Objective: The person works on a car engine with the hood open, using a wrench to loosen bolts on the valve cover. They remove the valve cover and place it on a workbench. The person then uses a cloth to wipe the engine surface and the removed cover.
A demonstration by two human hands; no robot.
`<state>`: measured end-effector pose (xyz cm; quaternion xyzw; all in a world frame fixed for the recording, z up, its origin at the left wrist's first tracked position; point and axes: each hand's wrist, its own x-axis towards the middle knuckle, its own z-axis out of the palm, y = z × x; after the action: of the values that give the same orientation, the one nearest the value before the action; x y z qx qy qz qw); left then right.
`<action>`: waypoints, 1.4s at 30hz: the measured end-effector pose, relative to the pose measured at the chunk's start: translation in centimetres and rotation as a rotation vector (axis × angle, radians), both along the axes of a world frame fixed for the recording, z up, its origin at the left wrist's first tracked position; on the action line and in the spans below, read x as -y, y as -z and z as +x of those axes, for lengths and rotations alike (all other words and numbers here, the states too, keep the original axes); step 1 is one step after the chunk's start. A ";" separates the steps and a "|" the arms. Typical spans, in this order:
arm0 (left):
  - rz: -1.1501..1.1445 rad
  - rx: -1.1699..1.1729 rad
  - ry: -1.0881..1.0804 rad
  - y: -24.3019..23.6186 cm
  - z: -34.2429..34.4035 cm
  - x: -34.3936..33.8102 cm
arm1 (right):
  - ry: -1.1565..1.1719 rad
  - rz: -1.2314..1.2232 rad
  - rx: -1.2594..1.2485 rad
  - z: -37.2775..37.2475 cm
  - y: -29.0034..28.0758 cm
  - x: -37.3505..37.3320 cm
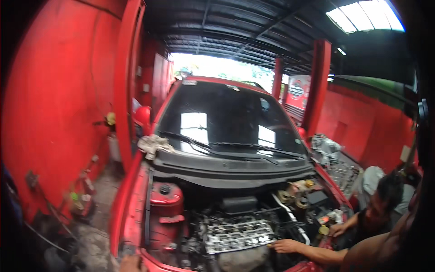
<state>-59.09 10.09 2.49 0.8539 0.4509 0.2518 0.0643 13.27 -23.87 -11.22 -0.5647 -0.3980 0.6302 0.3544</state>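
At the lower left edge, only a blurred part of my left hand (131,263) shows by the red front corner of the car (124,213); its fingers cannot be made out. My right hand is out of view. Ahead lies the uncovered engine bay, where the bare metal top of the engine (238,236) shows rows of shiny parts. From the right a co-worker leans in. One of the co-worker's hands (290,246) touches the engine's right front edge; the other hand (340,229) rests near a yellow cap (323,230).
A crumpled pale rag (155,145) lies by the windshield's left corner. Red posts (317,81) stand beside the car. Along the left red wall are a hose and assorted gear (81,197). Wrapped silvery parts (326,147) are piled at the right.
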 end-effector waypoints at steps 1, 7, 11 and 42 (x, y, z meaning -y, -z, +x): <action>-0.193 -0.048 -0.051 1.4 0.8 0.2 | -0.106 0.114 0.241 1.5 1.5 0.6; -0.066 0.035 -0.047 5.0 3.2 0.8 | -0.745 0.656 1.213 1.3 3.7 -4.7; -0.095 0.052 -0.061 4.8 2.7 0.5 | -0.862 0.502 1.440 -1.0 -0.1 -4.8; -0.118 -0.117 -0.042 2.7 3.7 0.3 | 0.307 0.092 0.657 -34.9 -20.7 3.8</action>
<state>-55.43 9.83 -0.20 0.8523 0.4856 0.1756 0.0826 -21.64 -27.64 9.50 -0.7738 -0.4288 0.3361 0.3231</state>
